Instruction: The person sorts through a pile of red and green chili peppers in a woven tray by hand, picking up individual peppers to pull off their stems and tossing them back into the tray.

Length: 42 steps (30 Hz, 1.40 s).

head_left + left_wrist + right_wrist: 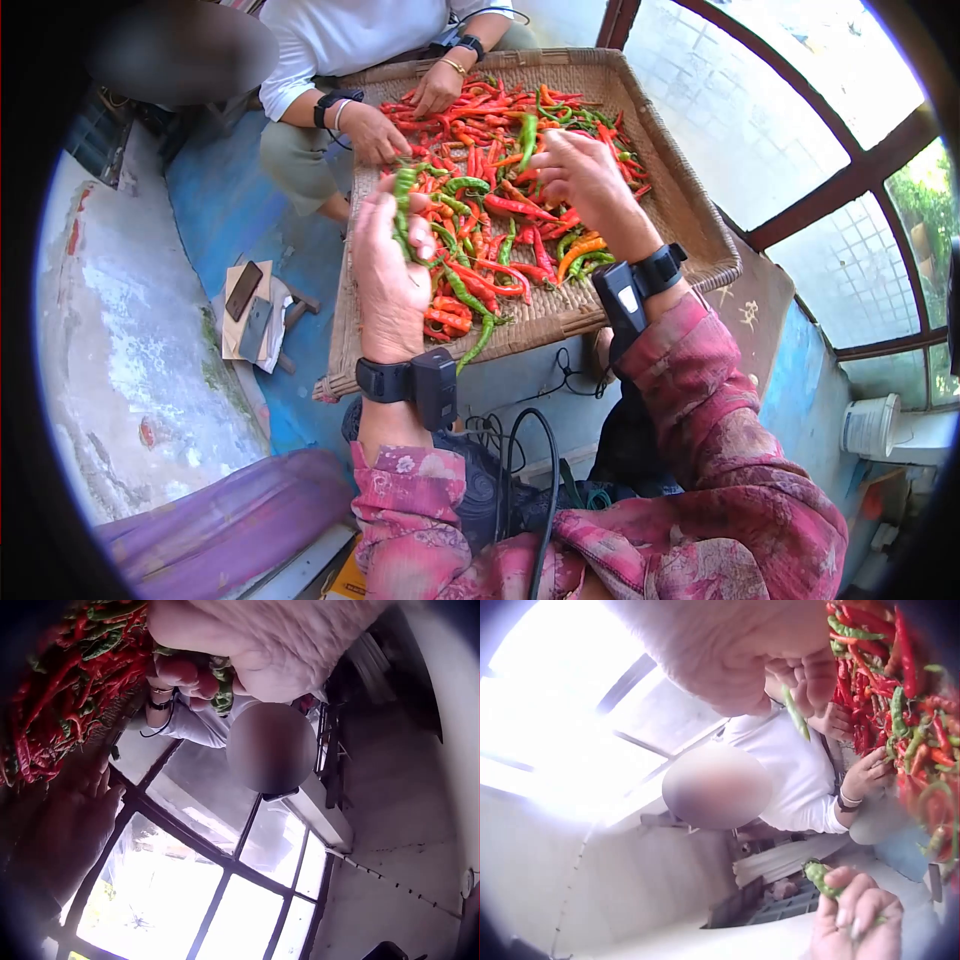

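Note:
My left hand (390,270) grips a green chili pepper (403,205) over the near left of the tray. The right wrist view shows this pepper's bumpy end (817,875) poking out past the curled fingers. At the far right of the pile, my right hand (592,185) pinches another green chili pepper (528,142) at its fingertips. That slim pepper hangs from the fingers (810,675) in the right wrist view. Below both hands lies a heap of red, orange and green chilies (480,255).
A large woven tray (690,210) holds the chilies. Across it, a person in a white shirt (350,35) has both hands in the pile. Phones (255,328) lie on a small stool at left. Windows (740,110) line the right side, and a white bucket (868,425) stands there.

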Each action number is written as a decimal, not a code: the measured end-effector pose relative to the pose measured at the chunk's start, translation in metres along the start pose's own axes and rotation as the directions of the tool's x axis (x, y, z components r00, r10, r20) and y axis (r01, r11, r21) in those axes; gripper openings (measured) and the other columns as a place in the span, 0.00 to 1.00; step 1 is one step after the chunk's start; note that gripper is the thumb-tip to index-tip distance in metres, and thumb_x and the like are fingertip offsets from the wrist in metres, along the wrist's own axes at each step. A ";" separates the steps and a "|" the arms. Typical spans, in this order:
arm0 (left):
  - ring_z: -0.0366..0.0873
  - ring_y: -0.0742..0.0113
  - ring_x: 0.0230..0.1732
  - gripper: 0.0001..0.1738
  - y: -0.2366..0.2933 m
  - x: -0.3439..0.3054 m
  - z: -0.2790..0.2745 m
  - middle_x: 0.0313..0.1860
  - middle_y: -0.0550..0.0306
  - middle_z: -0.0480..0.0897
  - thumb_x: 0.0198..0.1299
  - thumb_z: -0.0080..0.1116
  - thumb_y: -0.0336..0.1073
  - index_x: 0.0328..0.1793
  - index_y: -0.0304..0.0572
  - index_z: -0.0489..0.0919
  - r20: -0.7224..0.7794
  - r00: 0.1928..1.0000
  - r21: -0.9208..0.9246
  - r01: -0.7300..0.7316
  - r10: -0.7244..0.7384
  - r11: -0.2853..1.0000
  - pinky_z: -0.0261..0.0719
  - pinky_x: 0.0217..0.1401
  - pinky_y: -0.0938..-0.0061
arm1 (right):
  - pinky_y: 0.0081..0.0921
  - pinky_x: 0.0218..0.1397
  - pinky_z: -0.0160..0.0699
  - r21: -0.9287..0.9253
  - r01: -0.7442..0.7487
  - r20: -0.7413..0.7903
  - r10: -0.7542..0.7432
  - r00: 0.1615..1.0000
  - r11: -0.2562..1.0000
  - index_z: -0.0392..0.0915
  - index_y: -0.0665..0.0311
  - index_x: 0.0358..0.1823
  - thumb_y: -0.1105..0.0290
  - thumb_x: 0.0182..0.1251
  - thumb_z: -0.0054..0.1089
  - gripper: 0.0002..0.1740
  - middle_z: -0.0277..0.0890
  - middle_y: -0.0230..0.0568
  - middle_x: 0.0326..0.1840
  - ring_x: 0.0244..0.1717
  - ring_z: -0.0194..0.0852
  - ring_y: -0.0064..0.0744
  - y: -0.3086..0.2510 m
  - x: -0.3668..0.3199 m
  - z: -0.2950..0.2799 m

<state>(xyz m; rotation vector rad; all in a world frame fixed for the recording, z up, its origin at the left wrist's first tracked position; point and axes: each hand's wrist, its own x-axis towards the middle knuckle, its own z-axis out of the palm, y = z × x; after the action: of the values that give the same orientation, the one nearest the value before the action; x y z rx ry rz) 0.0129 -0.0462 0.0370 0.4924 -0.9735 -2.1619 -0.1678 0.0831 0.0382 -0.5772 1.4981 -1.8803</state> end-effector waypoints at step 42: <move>0.61 0.85 0.18 0.23 -0.012 -0.018 0.030 0.27 0.61 0.75 0.66 0.47 0.41 0.63 0.37 0.62 0.151 0.988 0.327 -0.047 -0.003 0.944 0.61 0.18 0.90 | 0.35 0.41 0.74 -0.739 0.228 0.349 0.071 0.934 0.634 0.71 0.69 0.42 0.53 0.41 0.71 0.32 0.75 0.53 0.38 0.41 0.76 0.46 0.151 0.033 0.018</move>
<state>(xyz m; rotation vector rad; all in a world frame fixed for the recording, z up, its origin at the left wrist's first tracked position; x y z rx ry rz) 0.0024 -0.0125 0.0487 0.4765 -1.4317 -2.0455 -0.1449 0.0277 -0.1057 -1.3144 2.0139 -0.9969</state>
